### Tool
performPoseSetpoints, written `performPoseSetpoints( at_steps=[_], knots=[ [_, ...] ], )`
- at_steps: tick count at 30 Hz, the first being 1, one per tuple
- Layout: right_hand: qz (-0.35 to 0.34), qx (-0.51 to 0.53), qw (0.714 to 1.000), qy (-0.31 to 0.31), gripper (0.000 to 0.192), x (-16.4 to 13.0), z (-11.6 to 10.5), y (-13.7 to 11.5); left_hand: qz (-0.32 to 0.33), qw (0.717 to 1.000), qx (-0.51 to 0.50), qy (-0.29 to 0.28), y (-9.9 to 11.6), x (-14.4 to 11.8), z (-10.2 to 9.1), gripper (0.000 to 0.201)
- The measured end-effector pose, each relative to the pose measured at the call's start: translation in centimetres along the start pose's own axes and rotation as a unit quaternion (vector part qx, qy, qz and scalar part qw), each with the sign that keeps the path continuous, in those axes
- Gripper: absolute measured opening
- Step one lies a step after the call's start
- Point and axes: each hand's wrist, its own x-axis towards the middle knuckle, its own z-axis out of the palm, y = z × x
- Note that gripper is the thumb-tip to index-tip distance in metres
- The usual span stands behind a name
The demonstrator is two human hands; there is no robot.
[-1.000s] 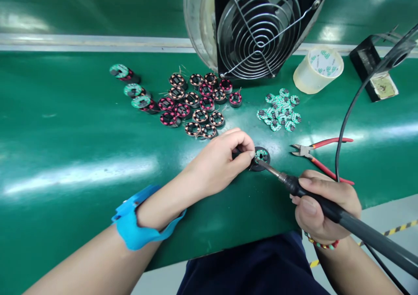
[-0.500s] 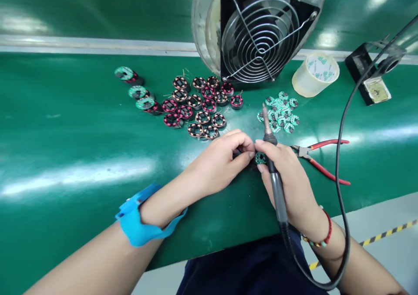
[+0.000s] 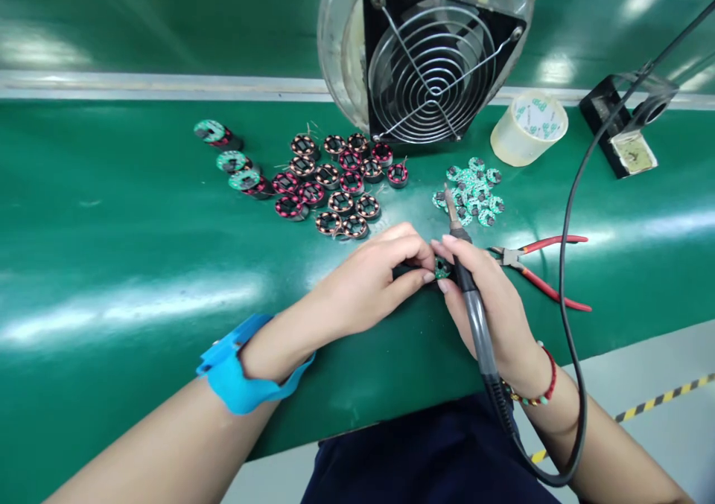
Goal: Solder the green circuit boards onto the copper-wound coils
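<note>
Since a second ago: iron (image 3: 468, 295) swung from lying low at the right, tip on the part, to upright in the right hand (image 3: 491, 314), tip now pointing away toward the boards (image 3: 468, 190); right hand brought in beside the left.

Left to right:
- Blue wrist strap (image 3: 240, 374) on left forearm, presumably for static grounding.
- Three capped coils (image 3: 232, 160) set apart at far left; bare coils (image 3: 335, 176) clustered beside them, likely sorted by stage.
- Left hand (image 3: 372, 277) closed, pinching the coil part (image 3: 441, 268) at its fingertips, just above the worktop (image 3: 112, 228) near its front edge, between both hands.
- Right hand closed round the iron's shaft, its fingertips also touching the part; iron apparently parked clear of the joint while both hands adjust.
- Loose green boards heaped beyond the hands, within reach.
- Red-handled cutters (image 3: 536, 262) lying open at right.
- Tape roll (image 3: 529, 126) and iron stand (image 3: 620, 135) at rear right; cable looping down.

Surface: glossy green mat, glare streaks. Fan (image 3: 430, 61) centred at rear, probably for fumes. Grey floor with hazard stripe below.
</note>
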Motion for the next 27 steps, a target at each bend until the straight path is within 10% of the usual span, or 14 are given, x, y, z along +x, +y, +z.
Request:
performPoseSetpoints(
  at_steps=[8, 27],
  knots=[
    [-0.102, -0.012, 0.995, 0.002, 0.053, -0.7, -0.6, 0.3, -0.019, 0.998, -0.042, 0.043, 0.0, 0.2, 0.6, 0.012],
    [-0.037, 0.023, 0.991, 0.129, 0.043, -0.5, -1.1, -0.2, -0.079, 0.993, 0.002, 0.089, 0.9, 0.4, 0.8, 0.016]
  ],
)
